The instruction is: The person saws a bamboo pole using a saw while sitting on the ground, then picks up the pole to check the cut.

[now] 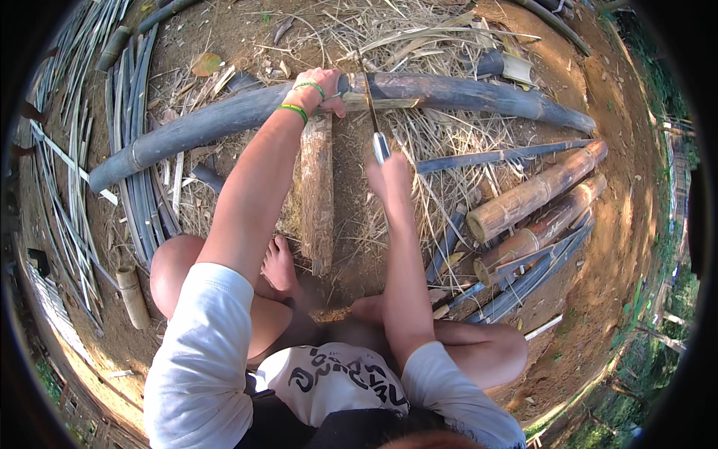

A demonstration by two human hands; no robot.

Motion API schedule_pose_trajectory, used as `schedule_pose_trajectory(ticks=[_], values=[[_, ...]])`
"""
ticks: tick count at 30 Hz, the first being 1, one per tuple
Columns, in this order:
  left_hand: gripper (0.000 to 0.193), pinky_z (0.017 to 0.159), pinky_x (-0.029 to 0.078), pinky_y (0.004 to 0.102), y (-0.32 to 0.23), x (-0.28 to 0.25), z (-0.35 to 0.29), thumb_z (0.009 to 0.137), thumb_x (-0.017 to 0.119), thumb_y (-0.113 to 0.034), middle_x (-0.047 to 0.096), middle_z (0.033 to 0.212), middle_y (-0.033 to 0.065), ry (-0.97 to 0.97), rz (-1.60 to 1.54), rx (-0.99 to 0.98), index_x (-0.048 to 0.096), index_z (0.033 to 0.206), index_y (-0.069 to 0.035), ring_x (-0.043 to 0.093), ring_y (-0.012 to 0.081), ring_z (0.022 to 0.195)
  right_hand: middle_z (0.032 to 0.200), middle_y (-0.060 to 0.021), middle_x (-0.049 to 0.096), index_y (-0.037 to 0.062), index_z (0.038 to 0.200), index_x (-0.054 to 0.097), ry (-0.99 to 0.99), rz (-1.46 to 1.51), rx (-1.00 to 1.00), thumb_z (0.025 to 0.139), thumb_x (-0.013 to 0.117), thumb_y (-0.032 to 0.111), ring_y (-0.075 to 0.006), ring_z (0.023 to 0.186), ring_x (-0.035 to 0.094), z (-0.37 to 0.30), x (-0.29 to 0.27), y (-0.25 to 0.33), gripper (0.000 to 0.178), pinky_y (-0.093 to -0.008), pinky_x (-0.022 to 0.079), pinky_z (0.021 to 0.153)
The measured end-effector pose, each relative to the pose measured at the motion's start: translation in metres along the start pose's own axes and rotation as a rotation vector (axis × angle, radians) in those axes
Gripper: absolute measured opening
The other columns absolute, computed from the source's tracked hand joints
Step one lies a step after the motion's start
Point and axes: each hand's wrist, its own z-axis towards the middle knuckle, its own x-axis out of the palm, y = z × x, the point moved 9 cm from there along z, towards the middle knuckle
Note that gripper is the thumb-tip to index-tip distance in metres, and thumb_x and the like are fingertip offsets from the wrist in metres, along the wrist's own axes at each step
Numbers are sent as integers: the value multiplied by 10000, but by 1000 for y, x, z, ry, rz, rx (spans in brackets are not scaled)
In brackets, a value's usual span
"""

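Grey-blue bamboo pole (224,120), green wristbands (293,111), white shirt (202,359).

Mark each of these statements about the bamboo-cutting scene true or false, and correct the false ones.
1. The left hand rests on the long grey-blue bamboo pole. True.
2. The right hand holds a blade with a pale handle whose tip meets that pole. True.
3. The pole lies straight on the dirt with nothing under it. False: it crosses a rough wooden block.
4. The left wrist is bare. False: it wears green bands.
5. Two brown cut bamboo sections lie to the person's right. True.
6. The person wears shoes. False: a bare foot shows beside the block.
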Motion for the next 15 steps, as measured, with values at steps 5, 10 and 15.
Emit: schedule_pose_trajectory(ticks=[5,10,15], values=[[955,984,557,458,7,6,-5,578,924,-495,735,1205,169,57,22,-15,594,1396,-129,690,355,1155,721,-276,680,-78,775,686,-120,-39,-165,907,655,260,-427,691,697,3,15,8,365,-503,506,680],[843,979,555,449,9,11,-12,585,914,-507,736,1183,186,66,4,4,647,1267,-89,689,366,1144,783,-303,700,-94,836,698,-55,-10,-47,905,674,218,-487,783,712,-6,15,9,320,-537,540,732],[913,979,552,460,1,8,-14,595,910,-513,716,1202,202,90,-33,21,589,1319,-58,681,381,1145,634,-242,633,-61,744,656,-247,100,-184,913,715,230,-380,588,649,15,42,-34,341,-487,496,619]])
